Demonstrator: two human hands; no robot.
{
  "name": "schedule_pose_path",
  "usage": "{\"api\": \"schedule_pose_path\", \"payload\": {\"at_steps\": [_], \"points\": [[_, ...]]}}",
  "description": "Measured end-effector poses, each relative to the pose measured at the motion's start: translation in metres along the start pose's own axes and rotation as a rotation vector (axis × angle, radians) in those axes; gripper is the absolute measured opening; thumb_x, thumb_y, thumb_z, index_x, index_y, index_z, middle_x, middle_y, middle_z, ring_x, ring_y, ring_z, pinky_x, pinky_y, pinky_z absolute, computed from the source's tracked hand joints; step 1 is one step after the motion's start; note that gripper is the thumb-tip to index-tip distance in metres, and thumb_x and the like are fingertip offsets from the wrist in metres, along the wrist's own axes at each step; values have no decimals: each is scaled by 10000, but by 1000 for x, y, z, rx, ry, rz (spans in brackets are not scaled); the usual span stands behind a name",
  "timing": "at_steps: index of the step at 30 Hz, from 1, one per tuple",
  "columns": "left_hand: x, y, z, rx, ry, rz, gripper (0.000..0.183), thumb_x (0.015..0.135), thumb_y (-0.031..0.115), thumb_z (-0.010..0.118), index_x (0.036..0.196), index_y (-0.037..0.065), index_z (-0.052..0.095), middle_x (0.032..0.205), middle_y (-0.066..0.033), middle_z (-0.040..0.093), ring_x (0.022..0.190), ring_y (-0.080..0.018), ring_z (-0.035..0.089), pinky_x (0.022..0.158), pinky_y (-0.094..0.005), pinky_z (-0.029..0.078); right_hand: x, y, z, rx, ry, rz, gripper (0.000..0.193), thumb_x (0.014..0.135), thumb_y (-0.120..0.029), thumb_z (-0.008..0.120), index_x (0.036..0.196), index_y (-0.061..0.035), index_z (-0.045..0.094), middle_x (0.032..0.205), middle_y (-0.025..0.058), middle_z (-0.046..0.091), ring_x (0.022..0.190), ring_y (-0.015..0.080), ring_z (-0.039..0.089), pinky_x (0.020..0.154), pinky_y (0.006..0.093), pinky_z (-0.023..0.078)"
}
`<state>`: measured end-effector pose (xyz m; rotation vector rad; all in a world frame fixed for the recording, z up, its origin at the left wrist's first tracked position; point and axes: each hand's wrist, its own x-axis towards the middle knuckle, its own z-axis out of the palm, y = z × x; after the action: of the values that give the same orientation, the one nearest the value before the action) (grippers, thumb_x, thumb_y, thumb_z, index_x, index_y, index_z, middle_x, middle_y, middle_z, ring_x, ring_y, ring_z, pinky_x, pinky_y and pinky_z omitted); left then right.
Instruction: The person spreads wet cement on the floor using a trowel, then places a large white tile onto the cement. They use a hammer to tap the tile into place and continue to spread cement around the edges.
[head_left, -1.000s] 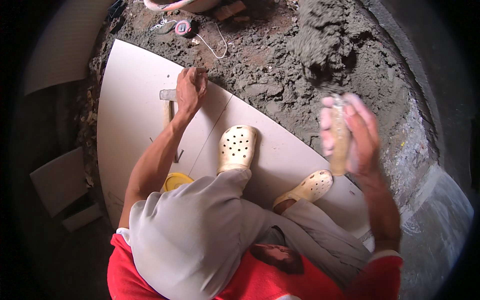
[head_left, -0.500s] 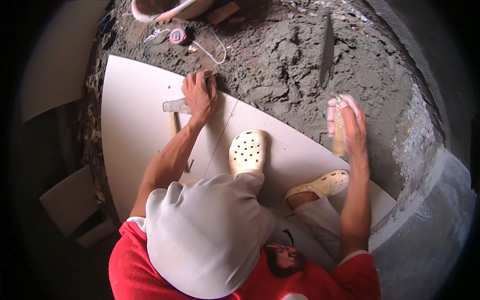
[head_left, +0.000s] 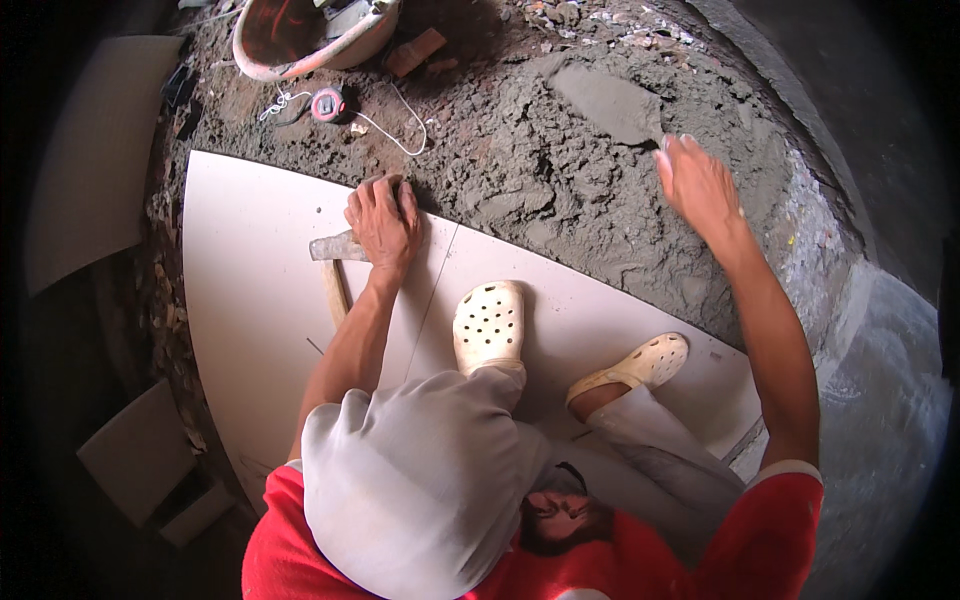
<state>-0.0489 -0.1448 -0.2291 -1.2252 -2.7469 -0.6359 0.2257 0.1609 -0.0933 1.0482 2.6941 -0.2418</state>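
The person crouches on a large white tile [head_left: 250, 290], both pale clogs planted on it, and everything here sits against that tile's far edge. The left hand [head_left: 382, 222] rests palm down right on that edge, fingers curled over the border where tile meets the wet grey mortar bed [head_left: 540, 170]; its grip closes on nothing that can be seen, though it lies over the head of a hammer [head_left: 333, 262] whose wooden handle runs back across the tile beside the forearm. The right hand [head_left: 697, 185] reaches out beyond the tile's far edge, over the mortar, fingers spread and slightly blurred, near a smoothed grey patch [head_left: 608, 100]; whether it holds a tool cannot be told. A thin joint line runs across the tile between the left hand and the nearer clog [head_left: 489, 327]. Past the mortar, well apart from the tile, lie a pink tape measure [head_left: 329, 104] with a white cord and a pale basin [head_left: 310, 40]. Left of the tile the ground falls into shadow, with spare tile pieces [head_left: 140, 450] lying there.
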Motion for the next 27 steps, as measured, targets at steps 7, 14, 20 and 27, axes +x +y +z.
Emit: {"api": "schedule_pose_path", "payload": {"at_steps": [7, 14, 20, 27], "points": [[0, -2, 1, -20, 25, 1, 214, 974, 266, 642, 1127, 117, 646, 1085, -109, 609, 1061, -325, 548, 942, -465, 383, 38, 48, -39, 70, 18, 70, 350, 992, -311, 582, 1075, 20, 663, 971, 309, 698, 947, 491, 680, 826, 557, 519], [1, 1, 0, -22, 9, -9, 190, 974, 261, 649, 1116, 134, 651, 1087, -92, 613, 1079, -320, 551, 957, -470, 381, 69, 107, -29, -18, 144, 228, 472, 1017, -382, 510, 1198, 29, 658, 1186, 268, 694, 1130, 449, 649, 962, 534, 500], [0, 0, -1, -12, 4, 9, 169, 974, 257, 644, 1095, 139, 655, 1069, -96, 612, 1061, -322, 550, 941, -471, 381, 81, 96, 20, 219, -47, 8, 473, 1026, -360, 489, 1155, 58, 669, 1149, 296, 692, 1063, 456, 659, 932, 539, 507], [2, 1, -2, 22, -39, 1, 171, 976, 263, 637, 1092, 139, 660, 1063, -98, 614, 1058, -324, 551, 942, -470, 381, 27, 67, 48, 330, 46, -272, 342, 1019, -268, 570, 932, 61, 609, 886, 287, 621, 802, 487, 603, 721, 533, 463]]}}
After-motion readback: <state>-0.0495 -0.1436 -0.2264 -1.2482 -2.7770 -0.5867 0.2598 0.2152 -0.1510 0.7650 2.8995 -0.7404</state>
